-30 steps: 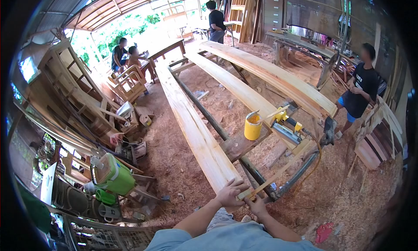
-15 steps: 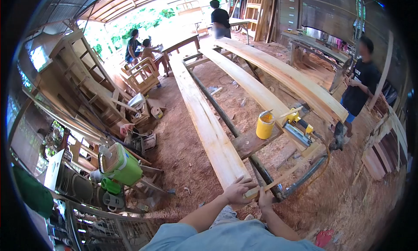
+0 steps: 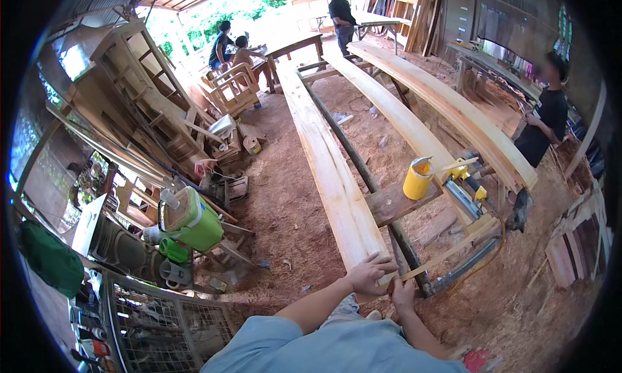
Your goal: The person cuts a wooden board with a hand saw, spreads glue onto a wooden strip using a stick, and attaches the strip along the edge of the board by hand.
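My left hand [image 3: 369, 275] rests on the near end of a long pale plank [image 3: 324, 162], its fingers stretched out over the wood. Close beside it, my right hand [image 3: 403, 295] is closed around the near part of a thin wooden strip [image 3: 447, 251]. This strip slants away to the right, past the dark frame rail under the planks. What the right fingertips press against is partly hidden. Beyond the strip, a yellow container [image 3: 417, 180] with smears round its rim stands on a cross board [image 3: 389, 206].
A yellow and silver power tool [image 3: 464, 195] lies on the middle plank [image 3: 395, 111], its orange hose trailing right. Another plank stack [image 3: 453, 114] lies farther right. A green cooler [image 3: 197, 227] stands left. One person [image 3: 547, 114] works at right; others are at the back.
The whole view has shifted, so the scene sits farther right and the planks slightly higher or lower by place. My hands stay at the plank's end. The person at right has leaned or moved.
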Available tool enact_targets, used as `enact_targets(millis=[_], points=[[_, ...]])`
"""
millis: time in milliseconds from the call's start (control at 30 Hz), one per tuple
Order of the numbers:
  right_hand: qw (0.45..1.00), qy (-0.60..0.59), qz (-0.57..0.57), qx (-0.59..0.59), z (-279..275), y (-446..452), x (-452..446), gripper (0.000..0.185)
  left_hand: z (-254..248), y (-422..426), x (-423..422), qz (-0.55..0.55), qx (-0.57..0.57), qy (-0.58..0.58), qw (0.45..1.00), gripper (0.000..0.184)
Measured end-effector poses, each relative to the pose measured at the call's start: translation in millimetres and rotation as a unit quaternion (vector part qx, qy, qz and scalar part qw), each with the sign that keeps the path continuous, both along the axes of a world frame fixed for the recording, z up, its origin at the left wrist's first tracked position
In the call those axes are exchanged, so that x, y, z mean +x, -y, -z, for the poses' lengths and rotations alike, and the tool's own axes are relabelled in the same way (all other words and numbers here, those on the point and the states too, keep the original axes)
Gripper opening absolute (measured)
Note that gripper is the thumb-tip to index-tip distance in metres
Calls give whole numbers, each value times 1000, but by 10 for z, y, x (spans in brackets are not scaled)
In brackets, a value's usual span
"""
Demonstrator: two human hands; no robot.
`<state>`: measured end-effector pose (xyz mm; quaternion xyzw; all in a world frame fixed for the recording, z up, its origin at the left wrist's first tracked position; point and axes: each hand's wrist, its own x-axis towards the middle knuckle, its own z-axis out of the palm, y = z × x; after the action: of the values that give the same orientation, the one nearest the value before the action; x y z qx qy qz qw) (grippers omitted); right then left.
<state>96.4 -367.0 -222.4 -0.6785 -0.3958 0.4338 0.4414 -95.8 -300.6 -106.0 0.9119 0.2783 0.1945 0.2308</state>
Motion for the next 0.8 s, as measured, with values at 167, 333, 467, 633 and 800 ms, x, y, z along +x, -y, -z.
enact_targets(millis=[167,333,467,633,800], points=[[995,-26,81,47,83,-37,-35,40,-29,-25,-6,17,-6,-41,999,61],[986,-80,-11,-145,-376,60,-4,51,-52,-14,-5,9,-9,-30,999,65],[982,-159,1,-102,-864,151,-187,47,-68,-16,-14,11,-17,-43,999,68],[987,-119,-27,-105,-1012,173,-204,47,-29,-28,-12,13,-16,-32,999,58],[987,-156,-22,-31,-915,147,-242,33,-149,-19,-2,1,-24,-53,998,49]])
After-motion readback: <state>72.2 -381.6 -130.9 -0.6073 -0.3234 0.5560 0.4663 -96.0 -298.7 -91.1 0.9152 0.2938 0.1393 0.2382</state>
